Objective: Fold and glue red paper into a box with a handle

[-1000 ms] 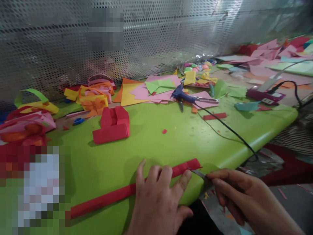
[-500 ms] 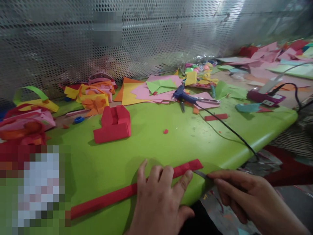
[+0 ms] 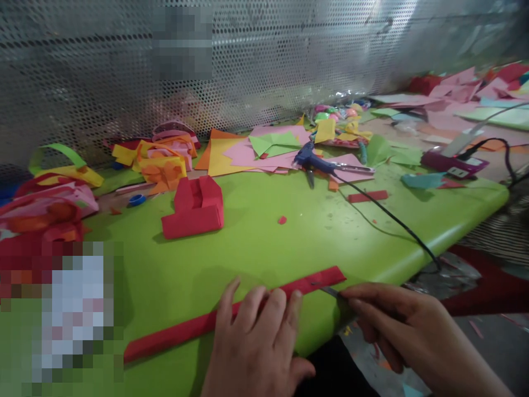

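Note:
A long folded strip of red paper [image 3: 173, 337] lies slantwise on the green table. My left hand [image 3: 256, 336] rests on its middle with the fingers spread, pressing it to the tabletop. In my right hand [image 3: 397, 320] a thin grey metal blade [image 3: 329, 290] is pinched between thumb and fingers. Its tip touches or lies just over the strip near the right end; I cannot tell which. The blade's rear part is hidden in the hand. Beyond the strip stands a folded red paper piece [image 3: 194, 212] shaped like a small box.
A blue glue gun [image 3: 316, 160] lies at the back, its black cable [image 3: 384, 212] running over the table's right edge. Coloured paper sheets [image 3: 231, 157] and paper baskets [image 3: 66, 171] line the perforated metal wall [image 3: 256, 66]. A purple power strip [image 3: 454, 162] sits at right.
My left hand has slid left along the strip, away from its right end. The blade in my right hand has moved left, its tip now at the strip. The view has shifted slightly.

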Demonstrator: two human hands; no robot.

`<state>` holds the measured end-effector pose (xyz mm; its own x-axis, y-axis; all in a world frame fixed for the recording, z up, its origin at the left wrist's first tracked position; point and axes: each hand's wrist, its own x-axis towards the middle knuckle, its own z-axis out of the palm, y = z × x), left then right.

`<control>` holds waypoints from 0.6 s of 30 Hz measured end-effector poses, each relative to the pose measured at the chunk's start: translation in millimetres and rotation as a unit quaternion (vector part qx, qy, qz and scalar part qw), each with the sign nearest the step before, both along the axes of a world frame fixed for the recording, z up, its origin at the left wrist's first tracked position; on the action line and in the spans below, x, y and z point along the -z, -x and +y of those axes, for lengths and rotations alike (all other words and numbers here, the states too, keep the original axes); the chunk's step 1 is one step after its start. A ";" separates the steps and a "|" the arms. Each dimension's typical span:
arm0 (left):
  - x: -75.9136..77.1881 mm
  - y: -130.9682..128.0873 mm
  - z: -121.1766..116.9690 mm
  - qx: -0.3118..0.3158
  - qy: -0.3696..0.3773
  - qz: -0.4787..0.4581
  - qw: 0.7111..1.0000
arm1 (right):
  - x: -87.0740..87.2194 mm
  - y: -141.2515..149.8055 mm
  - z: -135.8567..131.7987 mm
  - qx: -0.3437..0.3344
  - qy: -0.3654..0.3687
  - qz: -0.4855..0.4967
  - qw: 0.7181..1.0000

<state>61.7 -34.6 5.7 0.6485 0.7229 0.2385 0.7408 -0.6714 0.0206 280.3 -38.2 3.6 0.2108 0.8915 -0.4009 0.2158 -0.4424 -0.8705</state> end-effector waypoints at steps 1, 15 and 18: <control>0.8 3.1 -1.4 0.004 -0.012 0.006 1.000 | -0.7 -0.1 -0.2 0.000 -0.004 -0.002 1.000; 4.4 2.3 -5.8 0.003 0.013 -0.004 1.000 | -3.5 21.3 -3.6 -0.061 0.024 0.022 0.998; 4.2 4.2 -8.6 -0.006 -0.011 -0.043 0.999 | -3.7 24.3 -4.2 -0.073 0.018 0.013 0.997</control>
<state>57.5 -43.2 1.6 0.6159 0.7247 0.3090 0.7454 -0.6630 0.0692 256.0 -42.4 7.3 0.0680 0.8966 -0.4376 0.2577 -0.4395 -0.8604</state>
